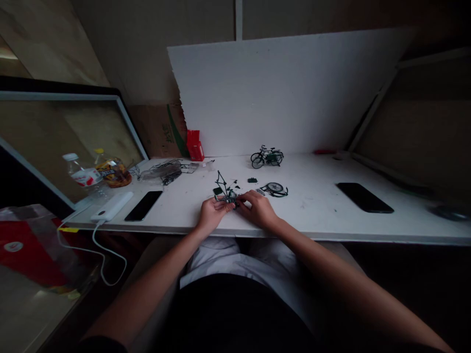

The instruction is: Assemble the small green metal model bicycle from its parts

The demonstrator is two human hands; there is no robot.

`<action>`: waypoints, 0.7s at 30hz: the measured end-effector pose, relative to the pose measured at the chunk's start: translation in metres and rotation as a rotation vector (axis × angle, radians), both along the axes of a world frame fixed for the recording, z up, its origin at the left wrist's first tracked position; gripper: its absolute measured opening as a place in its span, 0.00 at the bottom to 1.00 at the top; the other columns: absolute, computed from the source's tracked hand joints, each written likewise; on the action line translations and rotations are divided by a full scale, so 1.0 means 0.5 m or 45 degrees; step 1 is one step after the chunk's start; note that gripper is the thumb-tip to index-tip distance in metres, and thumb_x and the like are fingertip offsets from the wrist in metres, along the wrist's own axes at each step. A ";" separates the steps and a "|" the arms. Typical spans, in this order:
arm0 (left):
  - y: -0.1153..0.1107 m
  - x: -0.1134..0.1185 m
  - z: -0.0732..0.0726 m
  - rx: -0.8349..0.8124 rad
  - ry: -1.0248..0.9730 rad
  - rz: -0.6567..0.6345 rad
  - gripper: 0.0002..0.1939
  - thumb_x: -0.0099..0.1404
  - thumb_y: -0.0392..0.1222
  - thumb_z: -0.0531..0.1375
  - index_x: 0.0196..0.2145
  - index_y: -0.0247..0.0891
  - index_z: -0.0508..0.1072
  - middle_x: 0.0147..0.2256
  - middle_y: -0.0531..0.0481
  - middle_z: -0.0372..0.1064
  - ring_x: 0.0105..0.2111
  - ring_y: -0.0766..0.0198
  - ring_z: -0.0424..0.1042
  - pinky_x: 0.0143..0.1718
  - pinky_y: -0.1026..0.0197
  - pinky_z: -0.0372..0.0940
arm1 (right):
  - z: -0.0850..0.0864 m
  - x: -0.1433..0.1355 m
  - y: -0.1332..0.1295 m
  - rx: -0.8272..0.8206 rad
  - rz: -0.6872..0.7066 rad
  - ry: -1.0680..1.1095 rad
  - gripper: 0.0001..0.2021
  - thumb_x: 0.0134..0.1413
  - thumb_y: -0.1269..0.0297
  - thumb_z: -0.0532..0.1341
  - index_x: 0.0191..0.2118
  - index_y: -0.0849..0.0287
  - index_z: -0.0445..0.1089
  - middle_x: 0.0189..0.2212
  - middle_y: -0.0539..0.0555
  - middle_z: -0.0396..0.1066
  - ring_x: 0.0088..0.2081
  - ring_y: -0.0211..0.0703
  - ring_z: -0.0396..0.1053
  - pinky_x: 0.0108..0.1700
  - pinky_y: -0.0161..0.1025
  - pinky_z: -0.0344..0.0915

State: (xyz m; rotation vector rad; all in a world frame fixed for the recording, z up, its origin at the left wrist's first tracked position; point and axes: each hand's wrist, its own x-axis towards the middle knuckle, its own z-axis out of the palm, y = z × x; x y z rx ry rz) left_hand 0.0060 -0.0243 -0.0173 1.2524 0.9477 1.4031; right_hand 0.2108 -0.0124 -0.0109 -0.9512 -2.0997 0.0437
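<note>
Near the front edge of the white table, my left hand (214, 212) is closed around the lower part of a dark model bicycle frame (221, 184), whose thin bars stick up. My right hand (257, 208) meets it from the right, fingertips pinched at the same assembly; any small part between them is too small to make out. Just beyond the hands lie small dark pieces (236, 186) and a dark green block-like part (252, 180). To the right of my right hand rests a spoked model wheel (274, 187) with a curved dark part beside it.
A whole model bicycle (268, 157) stands at the back. Leftward are a black phone (143, 206), a white power bank (112, 206) with a cable, bottles (79, 171), clear packaging (160, 171) and a red box (195, 145). Another phone (365, 197) lies at right.
</note>
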 end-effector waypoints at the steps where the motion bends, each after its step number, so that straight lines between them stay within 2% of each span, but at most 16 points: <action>1: -0.001 0.000 0.001 0.006 0.007 -0.004 0.30 0.45 0.49 0.80 0.41 0.32 0.78 0.41 0.38 0.83 0.41 0.52 0.83 0.51 0.49 0.75 | 0.002 0.000 0.000 0.005 0.002 -0.003 0.06 0.67 0.69 0.63 0.45 0.57 0.78 0.39 0.58 0.78 0.39 0.46 0.74 0.43 0.40 0.67; 7: -0.004 -0.004 0.008 0.032 0.052 -0.004 0.29 0.43 0.49 0.81 0.39 0.32 0.79 0.39 0.40 0.83 0.38 0.53 0.83 0.48 0.51 0.76 | 0.012 -0.002 -0.009 0.009 -0.019 -0.042 0.05 0.66 0.68 0.63 0.41 0.58 0.78 0.37 0.57 0.78 0.38 0.46 0.73 0.42 0.39 0.65; 13: 0.001 -0.007 0.002 0.102 0.099 -0.041 0.27 0.44 0.47 0.81 0.38 0.32 0.82 0.40 0.39 0.83 0.38 0.53 0.82 0.46 0.52 0.76 | 0.023 -0.012 -0.020 -0.106 -0.071 0.008 0.07 0.65 0.67 0.63 0.37 0.58 0.79 0.35 0.57 0.80 0.36 0.45 0.73 0.40 0.38 0.62; 17: 0.005 -0.009 -0.004 0.136 0.109 -0.045 0.26 0.45 0.47 0.80 0.39 0.32 0.82 0.40 0.38 0.83 0.40 0.52 0.82 0.47 0.52 0.76 | 0.030 -0.018 -0.024 -0.255 -0.011 0.127 0.09 0.64 0.66 0.61 0.36 0.59 0.79 0.33 0.55 0.81 0.33 0.43 0.72 0.38 0.37 0.62; 21: 0.009 -0.010 -0.012 0.169 0.086 -0.063 0.27 0.43 0.45 0.81 0.40 0.32 0.82 0.42 0.37 0.83 0.42 0.51 0.82 0.50 0.50 0.76 | 0.029 -0.020 -0.017 -0.511 0.116 0.377 0.11 0.62 0.64 0.61 0.34 0.62 0.79 0.31 0.54 0.81 0.31 0.42 0.72 0.38 0.36 0.64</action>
